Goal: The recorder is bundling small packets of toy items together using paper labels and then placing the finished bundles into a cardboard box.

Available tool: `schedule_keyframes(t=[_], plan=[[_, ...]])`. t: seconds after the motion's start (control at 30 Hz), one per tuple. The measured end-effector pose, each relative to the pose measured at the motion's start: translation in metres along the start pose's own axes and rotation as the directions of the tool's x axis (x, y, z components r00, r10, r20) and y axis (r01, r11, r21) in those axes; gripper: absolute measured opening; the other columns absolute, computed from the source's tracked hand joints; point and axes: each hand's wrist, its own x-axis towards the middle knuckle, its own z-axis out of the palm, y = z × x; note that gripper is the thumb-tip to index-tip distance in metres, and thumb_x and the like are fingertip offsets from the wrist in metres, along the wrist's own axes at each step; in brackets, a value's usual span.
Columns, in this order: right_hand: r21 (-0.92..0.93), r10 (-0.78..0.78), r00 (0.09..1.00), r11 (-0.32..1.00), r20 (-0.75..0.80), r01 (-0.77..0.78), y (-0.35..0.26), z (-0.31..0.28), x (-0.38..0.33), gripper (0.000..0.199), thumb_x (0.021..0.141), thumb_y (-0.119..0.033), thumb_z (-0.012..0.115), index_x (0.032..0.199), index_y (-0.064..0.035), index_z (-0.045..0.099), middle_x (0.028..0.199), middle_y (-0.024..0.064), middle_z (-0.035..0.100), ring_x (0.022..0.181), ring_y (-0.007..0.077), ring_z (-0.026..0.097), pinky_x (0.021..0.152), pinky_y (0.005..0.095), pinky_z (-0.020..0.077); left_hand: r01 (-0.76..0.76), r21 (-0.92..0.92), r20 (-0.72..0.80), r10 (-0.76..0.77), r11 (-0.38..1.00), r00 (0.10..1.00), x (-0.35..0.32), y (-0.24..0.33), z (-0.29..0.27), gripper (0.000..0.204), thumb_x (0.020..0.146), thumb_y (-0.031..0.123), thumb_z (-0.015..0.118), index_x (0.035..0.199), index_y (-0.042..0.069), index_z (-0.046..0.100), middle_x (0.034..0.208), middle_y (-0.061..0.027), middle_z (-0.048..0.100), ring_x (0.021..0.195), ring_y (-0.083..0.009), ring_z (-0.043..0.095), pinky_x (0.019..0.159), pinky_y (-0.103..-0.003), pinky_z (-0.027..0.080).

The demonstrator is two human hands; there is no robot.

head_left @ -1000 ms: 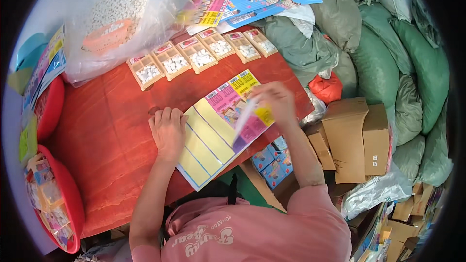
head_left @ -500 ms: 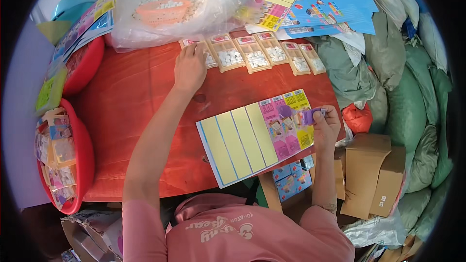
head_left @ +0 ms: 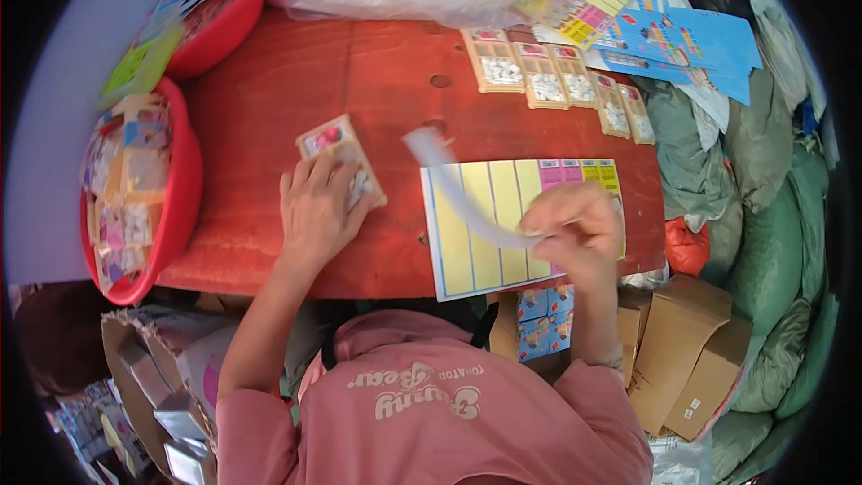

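My left hand (head_left: pixel 314 211) is closed over the near edges of a small beige tray (head_left: pixel 330 135), which lies tilted on the red table. The tray has a red picture at its far end and white pieces in it. My right hand (head_left: pixel 579 223) pinches one end of a long pale strip (head_left: pixel 471 213), smeared by motion, which curves up to the left above a printed sheet (head_left: pixel 460 260). Yellow bands cover the sheet's left part, and pink and yellow printed panels its right, partly hidden by my right hand.
Several filled trays (head_left: pixel 546 88) stand in a row at the far right. Behind them lie blue printed sheets (head_left: pixel 678 40) and a clear bag (head_left: pixel 413 4) of white pieces. A red basin (head_left: pixel 186 189) of packed trays sits at the left edge. Cardboard boxes (head_left: pixel 682 341) and green sacks (head_left: pixel 768 207) flank the right.
My left hand has brought one tray from the left end of the row nearer to me. My right hand has come left over the sheet, now with the pale strip. The view has shifted.
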Motion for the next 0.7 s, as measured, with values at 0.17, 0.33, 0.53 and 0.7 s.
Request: schedule_keyframes(t=[0.17, 0.33, 0.53, 0.7], plan=[[-0.018, 0.142, 0.795, 0.987, 0.589, -0.162, -0.004, 0.071, 0.009, 0.03, 0.066, 0.01, 0.073, 0.081, -0.0022, 0.05, 0.077, 0.0104, 0.059, 0.073, 0.0169, 0.058, 0.063, 0.027, 0.0457, 0.166, 0.05, 0.092, -0.17, 0.985, 0.981, -0.077, 0.009, -0.039, 0.042, 0.073, 0.034, 0.069, 0.105, 0.009, 0.062, 0.098, -0.0046, 0.059, 0.093, -0.0242, 0.052, 0.075, -0.038, 0.037], [0.216, 0.265, 0.899, 0.911, 0.348, -0.353, 0.026, 0.105, 0.018, 0.03, 0.071, 0.005, 0.07, 0.086, -0.0042, 0.046, 0.082, 0.0083, 0.056, 0.07, 0.0148, 0.057, 0.061, 0.0261, 0.0471, 0.295, -0.329, -0.052, -0.329, 0.897, 0.943, -0.101, -0.002, -0.053, 0.039, 0.085, 0.035, 0.053, 0.11, 0.005, 0.06, 0.108, -0.0115, 0.06, 0.102, -0.0271, 0.052, 0.085, -0.036, 0.039], [0.227, 0.36, 0.932, 0.904, 0.047, -0.361, 0.078, 0.129, 0.018, 0.021, 0.08, -0.001, 0.066, 0.095, -0.002, 0.051, 0.085, 0.0063, 0.061, 0.072, 0.0113, 0.059, 0.061, 0.0243, 0.0497, 0.19, -0.867, 0.395, -0.404, -0.461, 0.825, -0.127, -0.009, -0.069, 0.05, 0.097, 0.039, 0.037, 0.111, -0.005, 0.057, 0.102, -0.0162, 0.06, 0.095, -0.0219, 0.058, 0.086, -0.034, 0.046], [0.357, 0.423, 0.902, 0.857, -0.079, -0.371, 0.1, 0.15, 0.016, 0.02, 0.081, -0.003, 0.066, 0.095, -0.0024, 0.051, 0.085, 0.0069, 0.062, 0.074, 0.0126, 0.061, 0.064, 0.0252, 0.0516, 0.429, -0.901, 0.37, -0.642, -0.07, 0.672, -0.118, -0.015, -0.065, 0.036, 0.082, 0.007, 0.067, 0.113, -0.005, 0.055, 0.097, -0.0079, 0.062, 0.078, -0.0093, 0.059, 0.065, -0.021, 0.051]])
